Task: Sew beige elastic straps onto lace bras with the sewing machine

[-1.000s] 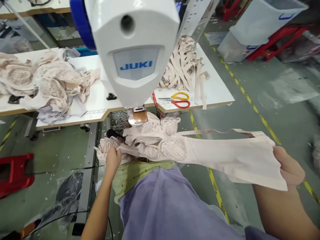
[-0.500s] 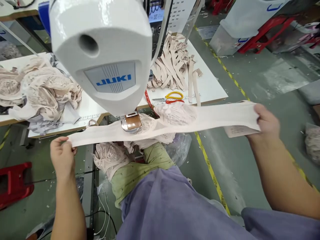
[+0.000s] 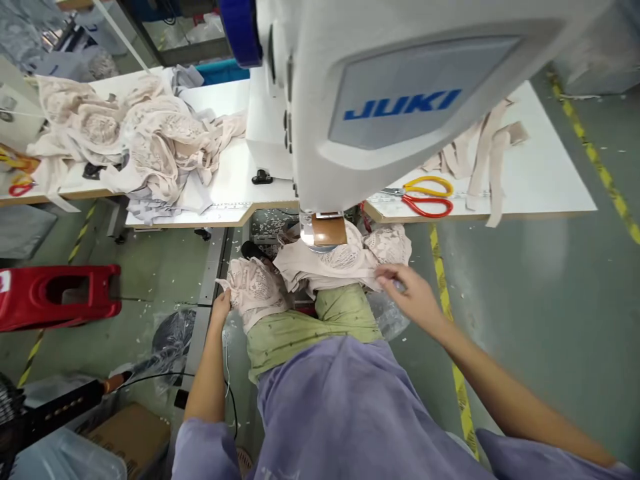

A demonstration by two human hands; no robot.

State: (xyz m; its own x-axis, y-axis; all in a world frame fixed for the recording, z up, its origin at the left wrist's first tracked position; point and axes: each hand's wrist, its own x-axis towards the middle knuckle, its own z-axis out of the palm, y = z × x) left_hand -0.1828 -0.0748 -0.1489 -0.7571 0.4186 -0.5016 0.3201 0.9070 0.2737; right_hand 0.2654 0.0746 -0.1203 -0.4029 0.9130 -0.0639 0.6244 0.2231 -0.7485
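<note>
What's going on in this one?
At a JUKI sewing machine, the person's left hand is at the edge of a beige lace piece by the left knee. The right hand has its fingers at the edge of another beige garment below the machine head. Neither grip is clear. Scissors lie on the white table.

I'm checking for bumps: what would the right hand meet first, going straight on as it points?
The beige lace garment, probably: the right hand seems to touch its edge, though depth is unclear.
</note>
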